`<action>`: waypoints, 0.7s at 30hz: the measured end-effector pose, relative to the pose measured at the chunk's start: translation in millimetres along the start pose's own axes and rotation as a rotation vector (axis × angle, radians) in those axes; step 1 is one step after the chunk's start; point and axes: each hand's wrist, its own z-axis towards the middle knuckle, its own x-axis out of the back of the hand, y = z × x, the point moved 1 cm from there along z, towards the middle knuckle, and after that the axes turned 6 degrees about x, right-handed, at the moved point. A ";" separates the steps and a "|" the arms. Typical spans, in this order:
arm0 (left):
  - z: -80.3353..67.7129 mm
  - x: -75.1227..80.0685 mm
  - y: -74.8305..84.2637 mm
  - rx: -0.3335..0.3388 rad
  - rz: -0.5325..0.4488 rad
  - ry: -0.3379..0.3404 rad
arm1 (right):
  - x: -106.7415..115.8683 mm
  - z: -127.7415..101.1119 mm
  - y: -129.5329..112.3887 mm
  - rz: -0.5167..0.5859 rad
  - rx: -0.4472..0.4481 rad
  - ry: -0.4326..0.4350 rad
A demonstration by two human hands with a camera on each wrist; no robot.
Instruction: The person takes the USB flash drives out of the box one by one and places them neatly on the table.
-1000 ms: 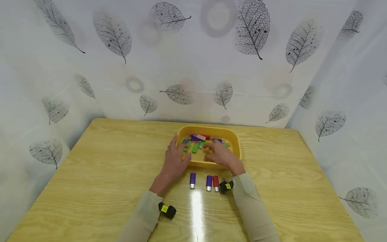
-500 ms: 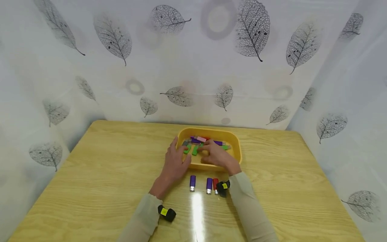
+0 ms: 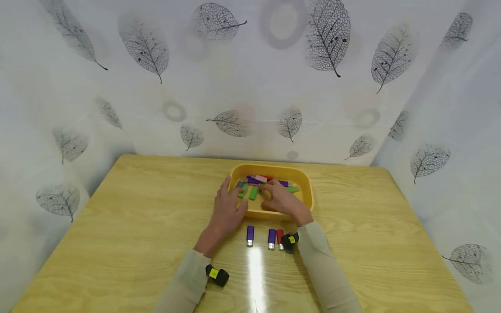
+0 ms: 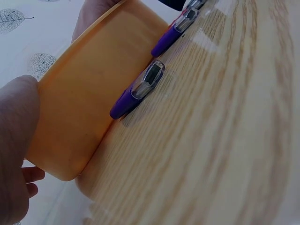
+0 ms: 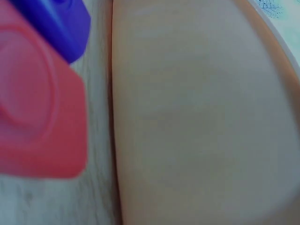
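Your left hand rests on the near left corner of the yellow tray, thumb up along the left wall and fingers draped over the near rim, loosely gripping it. In the left wrist view that same orange-yellow wall fills the frame just beside your palm.

Your right hand is down inside the tray, fingers curled over the pile of USB sticks. Whether the fingertips are pinching one of them I cannot tell; the back of the hand covers them.

Just ahead of your left fingertips lie two green sticks, side by side on the tray floor. Beyond them, at the far wall, sit a pink stick and a purple one, touching. Off your right fingertips another purple stick pokes out.

Behind your hands, on the wooden table, three capped sticks stand in a row: a purple stick between your wrists, then a second purple stick and a red stick touching each other just beside your right wrist. The right wrist view shows that red one close up, blurred, against the tray wall.
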 end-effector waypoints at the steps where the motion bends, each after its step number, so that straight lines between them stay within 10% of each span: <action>1: -0.2 -0.1 0.0 0.001 0.004 0.002 | -0.4 0.1 -0.1 -0.001 -0.006 -0.003; 21: -1.0 1.2 -1.2 0.000 0.010 0.007 | 1.0 7.3 -1.1 -0.031 0.003 0.032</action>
